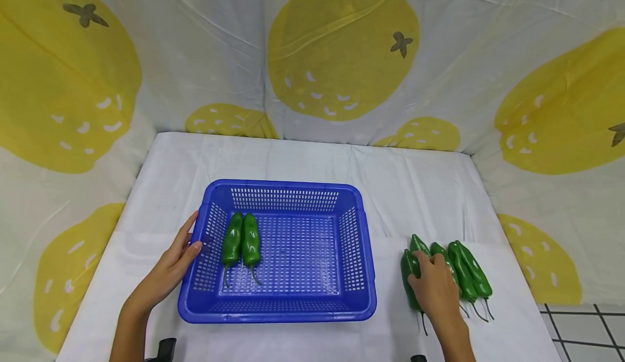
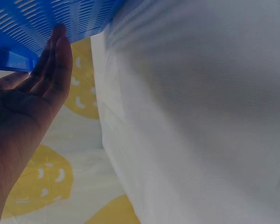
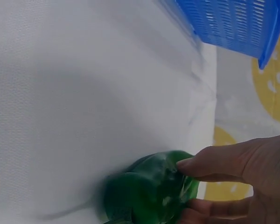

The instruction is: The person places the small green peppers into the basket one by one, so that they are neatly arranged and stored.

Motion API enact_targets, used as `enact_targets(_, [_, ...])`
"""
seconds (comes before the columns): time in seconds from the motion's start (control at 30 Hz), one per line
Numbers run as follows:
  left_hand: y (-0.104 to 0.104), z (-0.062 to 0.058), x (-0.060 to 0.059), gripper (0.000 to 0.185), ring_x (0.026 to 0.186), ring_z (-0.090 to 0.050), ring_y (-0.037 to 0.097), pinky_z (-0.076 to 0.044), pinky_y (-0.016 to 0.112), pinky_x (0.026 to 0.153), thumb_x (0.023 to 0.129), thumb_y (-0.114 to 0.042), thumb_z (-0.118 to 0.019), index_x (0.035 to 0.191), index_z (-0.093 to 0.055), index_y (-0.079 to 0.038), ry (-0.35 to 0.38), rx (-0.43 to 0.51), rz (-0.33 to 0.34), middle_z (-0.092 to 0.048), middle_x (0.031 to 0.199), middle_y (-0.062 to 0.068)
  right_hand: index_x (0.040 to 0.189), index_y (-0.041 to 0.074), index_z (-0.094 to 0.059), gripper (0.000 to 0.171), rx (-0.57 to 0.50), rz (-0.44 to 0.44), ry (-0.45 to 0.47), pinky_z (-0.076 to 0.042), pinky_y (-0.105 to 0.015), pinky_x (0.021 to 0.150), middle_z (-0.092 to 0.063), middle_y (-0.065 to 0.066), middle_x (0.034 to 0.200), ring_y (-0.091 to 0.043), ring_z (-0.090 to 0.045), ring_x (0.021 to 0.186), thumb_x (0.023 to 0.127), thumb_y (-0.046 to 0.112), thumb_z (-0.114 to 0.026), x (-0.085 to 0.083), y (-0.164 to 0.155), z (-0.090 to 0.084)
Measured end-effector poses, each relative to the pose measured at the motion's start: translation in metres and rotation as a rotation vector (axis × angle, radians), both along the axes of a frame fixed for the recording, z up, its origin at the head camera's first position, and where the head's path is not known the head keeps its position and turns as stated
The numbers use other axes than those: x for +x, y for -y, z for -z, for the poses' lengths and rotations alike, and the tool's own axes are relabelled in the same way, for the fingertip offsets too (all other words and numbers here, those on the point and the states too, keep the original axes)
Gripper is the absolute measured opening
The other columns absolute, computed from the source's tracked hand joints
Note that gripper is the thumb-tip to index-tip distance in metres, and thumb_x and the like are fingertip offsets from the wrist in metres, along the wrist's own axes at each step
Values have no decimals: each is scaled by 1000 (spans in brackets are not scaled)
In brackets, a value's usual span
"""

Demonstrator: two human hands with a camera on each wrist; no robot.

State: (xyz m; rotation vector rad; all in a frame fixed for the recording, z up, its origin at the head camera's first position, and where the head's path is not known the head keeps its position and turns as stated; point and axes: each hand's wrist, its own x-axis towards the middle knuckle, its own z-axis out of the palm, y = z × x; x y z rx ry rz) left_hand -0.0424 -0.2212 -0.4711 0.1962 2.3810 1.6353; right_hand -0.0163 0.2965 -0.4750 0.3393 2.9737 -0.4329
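The blue plastic basket [image 1: 278, 318] sits on the white-covered table, with two green peppers [image 1: 232, 242] side by side in its left part. My left hand [image 1: 168, 267] touches the basket's left side. In the left wrist view its fingers [image 2: 60, 70] lie straight along the outer slotted wall. To the right of the basket, my right hand [image 1: 434, 286] pinches a green pepper [image 1: 409, 278] at the left end of a group. In the right wrist view the thumb rests on the shiny green skin [image 3: 154, 186]; the hand partly hides the peppers behind it.
Several more green peppers [image 1: 473, 270] lie close together beside the right hand, stems toward me. White cloth [image 1: 312, 158] covers the table. Fabric walls with yellow fruit prints [image 1: 342, 47] stand behind and at both sides. Tiled floor [image 1: 586, 326] shows at lower right.
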Motion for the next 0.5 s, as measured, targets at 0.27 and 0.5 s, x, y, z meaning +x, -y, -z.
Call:
enact_targets(0.27, [0, 1, 0, 68, 132, -31, 64, -44, 72, 86, 108, -23, -42, 161, -1, -27, -5, -2, 0, -18, 157, 34, 136, 1, -53, 54, -3, -28, 45, -45, -47, 49, -60, -34, 112, -34, -60, 65, 85, 6, -70, 0, 1, 3])
enact_targets(0.5, [0, 1, 0, 68, 131, -33, 63, -45, 71, 86, 108, -23, -42, 161, -1, -28, -11, 0, 0, -20, 156, 34, 139, 3, -50, 56, -6, -30, 72, -45, -48, 47, -61, -34, 109, -37, -60, 62, 86, 7, -68, -1, 3, 2])
